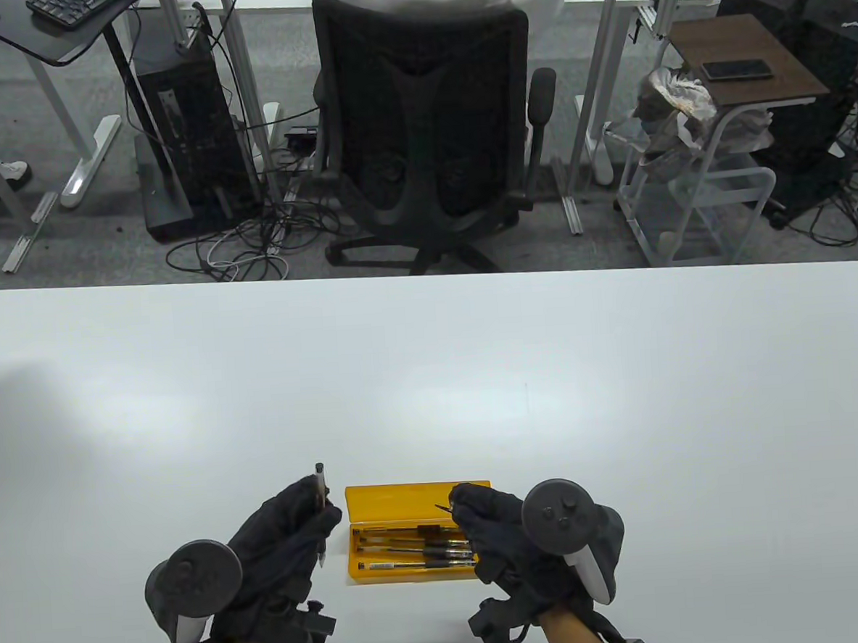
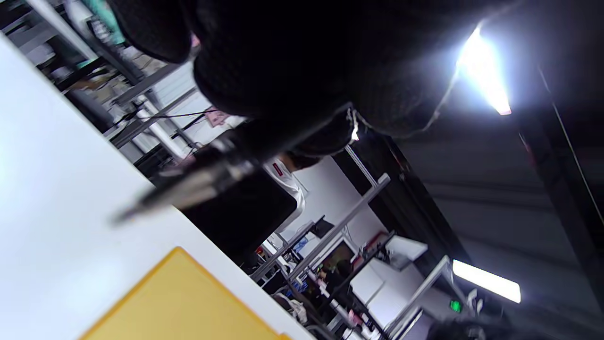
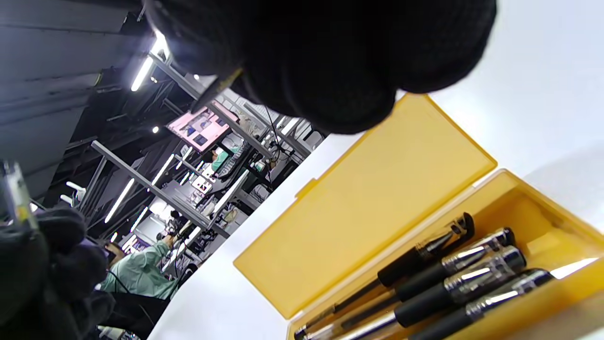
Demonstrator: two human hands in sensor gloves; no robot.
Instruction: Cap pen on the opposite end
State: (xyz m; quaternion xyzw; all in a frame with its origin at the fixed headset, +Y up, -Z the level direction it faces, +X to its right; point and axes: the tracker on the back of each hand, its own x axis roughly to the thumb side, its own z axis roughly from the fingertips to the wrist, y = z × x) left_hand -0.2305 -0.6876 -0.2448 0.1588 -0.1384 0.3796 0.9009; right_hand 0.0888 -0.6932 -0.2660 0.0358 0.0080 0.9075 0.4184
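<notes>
My left hand (image 1: 311, 516) grips a clear-barrelled pen (image 1: 320, 482) upright just left of the yellow case. Its back end points away from me and its bare tip points toward me. In the left wrist view the pen (image 2: 198, 182) juts out from under my fingers over the table. My right hand (image 1: 461, 507) pinches a small dark pen cap (image 1: 443, 509) above the case, its thin clip pointing left toward the pen. In the right wrist view the cap's clip (image 3: 210, 94) peeks from under my fingers (image 3: 330, 71). Pen and cap are apart.
An open yellow pen case (image 1: 411, 498) lies between my hands, lid flat on the far side, with several black-grip pens (image 3: 448, 278) in its tray (image 3: 542, 208). The white table (image 1: 432, 379) stretches beyond it. An office chair (image 1: 425, 133) stands behind the table's far edge.
</notes>
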